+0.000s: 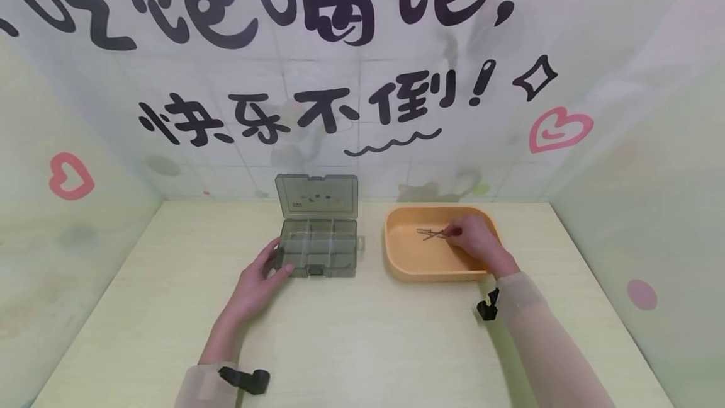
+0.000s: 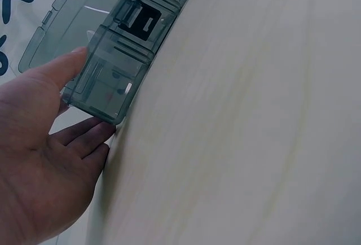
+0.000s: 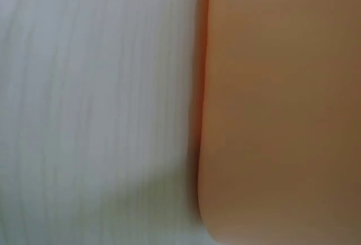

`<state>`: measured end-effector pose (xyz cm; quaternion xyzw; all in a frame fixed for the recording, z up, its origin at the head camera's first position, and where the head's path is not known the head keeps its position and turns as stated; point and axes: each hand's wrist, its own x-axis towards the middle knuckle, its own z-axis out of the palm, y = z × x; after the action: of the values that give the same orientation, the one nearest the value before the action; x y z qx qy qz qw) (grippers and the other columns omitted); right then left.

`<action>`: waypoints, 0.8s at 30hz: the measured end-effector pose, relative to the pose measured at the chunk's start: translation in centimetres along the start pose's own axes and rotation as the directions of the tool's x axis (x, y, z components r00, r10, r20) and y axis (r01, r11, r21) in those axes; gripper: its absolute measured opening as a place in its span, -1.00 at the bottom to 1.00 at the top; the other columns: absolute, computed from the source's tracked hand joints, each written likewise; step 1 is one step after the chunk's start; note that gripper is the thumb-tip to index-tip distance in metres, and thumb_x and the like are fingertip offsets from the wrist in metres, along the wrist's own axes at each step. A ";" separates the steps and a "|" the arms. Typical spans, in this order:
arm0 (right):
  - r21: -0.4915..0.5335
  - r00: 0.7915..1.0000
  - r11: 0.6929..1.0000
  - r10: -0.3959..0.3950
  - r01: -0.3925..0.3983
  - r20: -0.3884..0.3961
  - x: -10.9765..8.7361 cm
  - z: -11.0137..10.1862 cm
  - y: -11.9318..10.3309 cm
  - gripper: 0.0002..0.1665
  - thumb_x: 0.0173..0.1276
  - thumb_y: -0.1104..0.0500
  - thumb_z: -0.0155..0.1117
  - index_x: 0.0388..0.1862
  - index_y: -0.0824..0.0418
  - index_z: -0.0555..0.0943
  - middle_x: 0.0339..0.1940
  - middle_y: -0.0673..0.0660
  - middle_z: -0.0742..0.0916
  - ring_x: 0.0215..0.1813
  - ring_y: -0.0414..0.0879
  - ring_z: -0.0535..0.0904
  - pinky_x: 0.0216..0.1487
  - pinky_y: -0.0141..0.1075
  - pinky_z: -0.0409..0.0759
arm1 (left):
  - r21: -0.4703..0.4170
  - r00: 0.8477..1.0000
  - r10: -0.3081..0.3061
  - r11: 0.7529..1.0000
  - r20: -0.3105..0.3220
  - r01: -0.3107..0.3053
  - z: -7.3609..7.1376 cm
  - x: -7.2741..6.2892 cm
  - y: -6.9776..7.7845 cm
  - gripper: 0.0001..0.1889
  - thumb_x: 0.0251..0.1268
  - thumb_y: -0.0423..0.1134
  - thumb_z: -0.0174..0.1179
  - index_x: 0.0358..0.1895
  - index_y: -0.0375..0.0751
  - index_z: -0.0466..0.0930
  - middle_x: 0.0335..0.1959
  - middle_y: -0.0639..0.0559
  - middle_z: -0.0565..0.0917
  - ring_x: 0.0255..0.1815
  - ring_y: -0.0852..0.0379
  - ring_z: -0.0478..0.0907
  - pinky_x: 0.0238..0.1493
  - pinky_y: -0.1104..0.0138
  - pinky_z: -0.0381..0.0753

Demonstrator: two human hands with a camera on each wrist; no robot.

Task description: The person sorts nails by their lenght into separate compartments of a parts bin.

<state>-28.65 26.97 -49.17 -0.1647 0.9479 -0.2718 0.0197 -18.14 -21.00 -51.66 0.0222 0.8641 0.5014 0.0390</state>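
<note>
In the head view, a translucent grey compartment box [image 1: 316,274] stands on the table with its lid [image 1: 317,197] raised at the back. My left hand [image 1: 253,285] grips the box's left side. In the left wrist view, the thumb [image 2: 72,67] lies over the box's edge, the other fingers against its end. To the right, my right hand [image 1: 474,238] reaches into an orange tray [image 1: 404,257]. Its fingertips pinch at thin, dark, nail-like pieces [image 1: 432,233]; how many it holds cannot be told. The right wrist view shows only the tray's side [image 3: 282,115] and the table.
A light wood-grain table [image 1: 362,345] carries both containers. Behind it rises a pale printed sheet [image 1: 317,80] with black writing and hearts, and similar sheets close off both sides. Each sleeve bears a small black wrist device [image 1: 488,305].
</note>
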 end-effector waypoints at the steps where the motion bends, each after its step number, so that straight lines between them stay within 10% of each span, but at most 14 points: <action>1: -0.010 1.000 1.000 -0.007 0.007 0.002 0.0 0.0 0.0 -0.90 0.27 0.41 0.42 -0.24 0.34 0.79 -0.28 0.16 0.79 -0.20 0.04 0.65 -0.06 0.00 0.70 | 0.001 1.000 -0.001 1.000 0.000 0.001 0.0 0.0 0.0 -0.14 0.51 0.15 0.17 0.68 -0.08 -0.03 0.54 -0.50 0.18 0.54 -0.39 0.17 0.52 -0.11 0.23; 24: -0.028 0.999 0.999 -0.037 0.037 0.013 -0.1 0.0 -0.4 -0.89 0.34 0.41 0.37 -0.22 0.33 0.81 -0.27 0.16 0.80 -0.19 0.04 0.69 -0.08 -0.02 0.72 | -0.013 1.000 -0.015 1.000 0.003 0.015 0.0 -0.1 0.1 -0.14 0.52 0.12 0.18 0.68 -0.06 -0.04 0.56 -0.51 0.13 0.55 -0.38 0.13 0.53 -0.10 0.21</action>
<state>-28.44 26.64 -48.98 -0.1843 0.9483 -0.2576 0.0184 -18.05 -20.98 -51.60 0.0161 0.8609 0.5066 0.0444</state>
